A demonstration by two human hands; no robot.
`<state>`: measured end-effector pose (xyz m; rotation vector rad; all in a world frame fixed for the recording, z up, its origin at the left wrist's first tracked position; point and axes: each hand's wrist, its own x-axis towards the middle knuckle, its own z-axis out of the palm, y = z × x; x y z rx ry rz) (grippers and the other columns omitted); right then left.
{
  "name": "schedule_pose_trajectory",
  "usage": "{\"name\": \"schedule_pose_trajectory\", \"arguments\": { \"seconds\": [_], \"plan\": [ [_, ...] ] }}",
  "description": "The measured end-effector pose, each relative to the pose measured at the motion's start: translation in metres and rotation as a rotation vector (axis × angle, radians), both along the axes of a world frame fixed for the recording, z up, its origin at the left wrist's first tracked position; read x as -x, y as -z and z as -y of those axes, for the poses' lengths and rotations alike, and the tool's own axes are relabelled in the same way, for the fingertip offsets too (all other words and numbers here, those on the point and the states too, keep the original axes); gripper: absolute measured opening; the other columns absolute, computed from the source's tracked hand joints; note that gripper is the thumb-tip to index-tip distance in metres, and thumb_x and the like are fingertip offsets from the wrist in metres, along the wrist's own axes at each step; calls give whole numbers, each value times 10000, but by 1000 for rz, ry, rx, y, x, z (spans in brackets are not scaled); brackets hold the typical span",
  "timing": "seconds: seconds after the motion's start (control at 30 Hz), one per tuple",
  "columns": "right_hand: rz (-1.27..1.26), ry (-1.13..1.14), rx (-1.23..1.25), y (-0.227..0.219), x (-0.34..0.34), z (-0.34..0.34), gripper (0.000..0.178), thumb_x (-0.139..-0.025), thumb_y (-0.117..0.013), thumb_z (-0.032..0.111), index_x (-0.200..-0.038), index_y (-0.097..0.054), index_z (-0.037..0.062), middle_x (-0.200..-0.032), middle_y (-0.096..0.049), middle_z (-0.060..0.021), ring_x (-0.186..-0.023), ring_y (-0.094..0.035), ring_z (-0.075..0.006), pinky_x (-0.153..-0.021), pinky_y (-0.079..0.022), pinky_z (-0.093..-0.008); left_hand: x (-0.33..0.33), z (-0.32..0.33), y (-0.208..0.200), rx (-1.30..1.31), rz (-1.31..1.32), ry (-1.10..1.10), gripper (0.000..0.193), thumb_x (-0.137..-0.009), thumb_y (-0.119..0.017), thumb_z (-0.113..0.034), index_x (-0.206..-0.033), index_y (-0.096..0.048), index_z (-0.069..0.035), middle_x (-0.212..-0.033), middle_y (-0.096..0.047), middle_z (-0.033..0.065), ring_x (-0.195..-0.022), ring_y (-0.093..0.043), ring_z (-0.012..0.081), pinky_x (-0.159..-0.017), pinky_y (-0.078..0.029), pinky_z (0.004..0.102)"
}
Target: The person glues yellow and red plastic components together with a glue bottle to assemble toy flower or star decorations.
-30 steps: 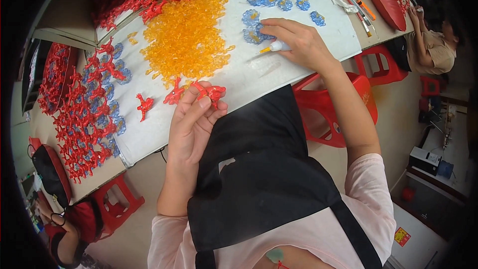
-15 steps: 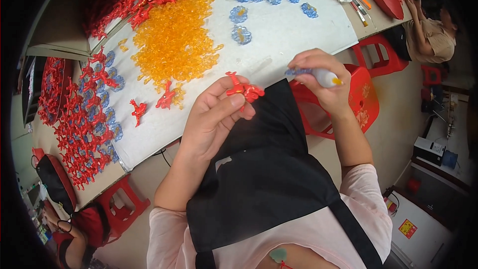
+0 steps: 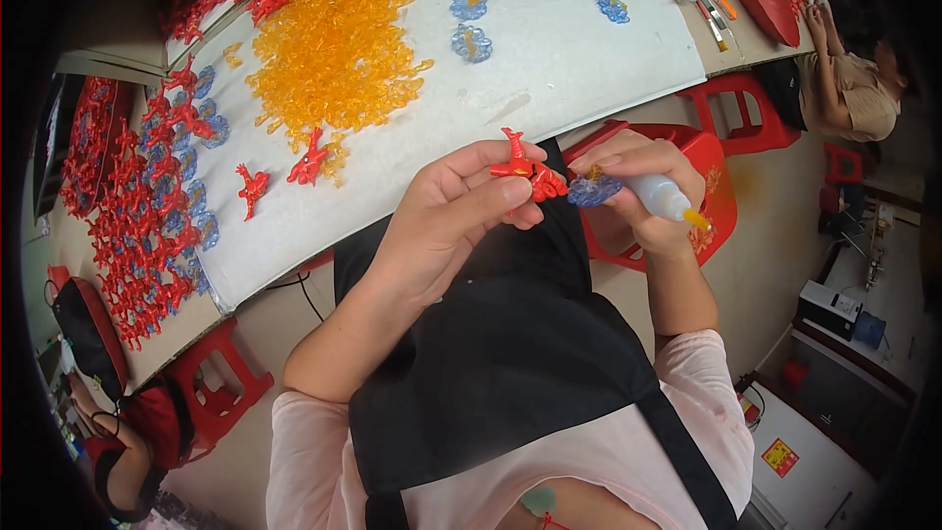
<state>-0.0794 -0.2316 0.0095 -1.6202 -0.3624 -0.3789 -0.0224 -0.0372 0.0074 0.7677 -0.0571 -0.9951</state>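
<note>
My left hand [image 3: 456, 204] pinches a small glossy red plastic figurine [image 3: 546, 183] between thumb and fingers. Beside it, my right hand [image 3: 655, 175] grips a blue see-through scalloped piece [image 3: 593, 190] with some yellow on it, held at the fingertips. The same hand also has a whitish squeeze bottle [image 3: 657, 195] tucked in it, its yellow tip pointing away from the figurine. The blue piece is right by the figurine's end; I cannot tell whether they touch. Both hands are above my lap, off the near edge of the white-covered table [image 3: 471, 103].
A heap of orange see-through pieces [image 3: 339, 49] covers the table's middle. Blue scalloped pieces [image 3: 471, 42] lie beyond. Red figurines on blue pieces [image 3: 147, 236] crowd the left; two loose red figurines [image 3: 252, 188] lie nearer. Red stools [image 3: 721, 186] stand right. Another person [image 3: 849, 88] sits far right.
My right hand has come left and down, bringing the blue piece close to the red figurine. My left hand has shifted slightly right with the figurine. The view has shifted a little.
</note>
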Motion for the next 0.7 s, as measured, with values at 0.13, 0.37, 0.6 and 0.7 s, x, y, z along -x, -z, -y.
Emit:
{"name": "schedule_pose_trajectory", "arguments": {
  "seconds": [0.13,0.37,0.6,0.7],
  "plan": [
    [72,7,143,-5,-2,-1,229,-634,-669,-72,-846,-609,-6,-821,-639,-144,-765,-629,-240,-651,-484,-295,0,0,0,-5,11,1,286,-831,-537,-110,-1078,-491,27,-932,-590,125,-735,-577,128,-689,-482,235],
    [123,-7,229,-6,-5,-4,219,-637,-682,-32,-842,-617,8,-804,-645,-125,-740,-633,-232,-616,-473,-284,0,-1,-1,-12,36,17,271,-820,-543,-102,-1054,-496,25,-891,-588,100,-750,-583,140,-696,-475,245],
    [113,-16,288,-8,-3,-4,242,-624,-674,-52,-851,-618,10,-818,-637,-129,-747,-628,-234,-611,-483,-283,1,-2,2,-1,49,-6,209,-816,-567,-79,-1005,-527,-1,-876,-598,78,-751,-588,117,-691,-459,224],
    [119,-7,319,-9,-3,-5,249,-619,-671,-61,-852,-616,8,-824,-634,-128,-749,-627,-237,-620,-495,-284,1,-2,2,-19,88,-1,186,-814,-568,-70,-982,-528,-3,-900,-596,80,-758,-584,114,-710,-457,221]
  ]
}}
